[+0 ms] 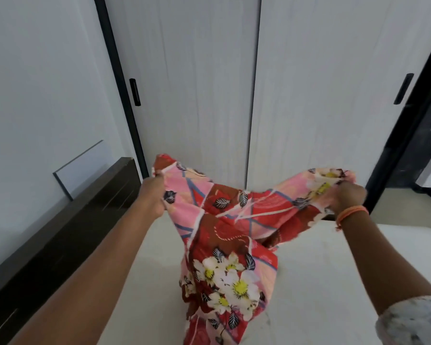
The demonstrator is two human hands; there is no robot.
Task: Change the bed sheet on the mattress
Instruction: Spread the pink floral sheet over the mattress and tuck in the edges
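Both my hands hold the floral sheet up over the bare mattress.

My left hand (152,195) is fisted tight around one gathered edge of the red and pink bed sheet (224,235); my right hand (347,199), an orange band at its wrist, has its fingers curled into the opposite edge. The sheet sags between them, its bunched middle hanging down to the white mattress (334,282), in front of the wardrobe doors (234,83).
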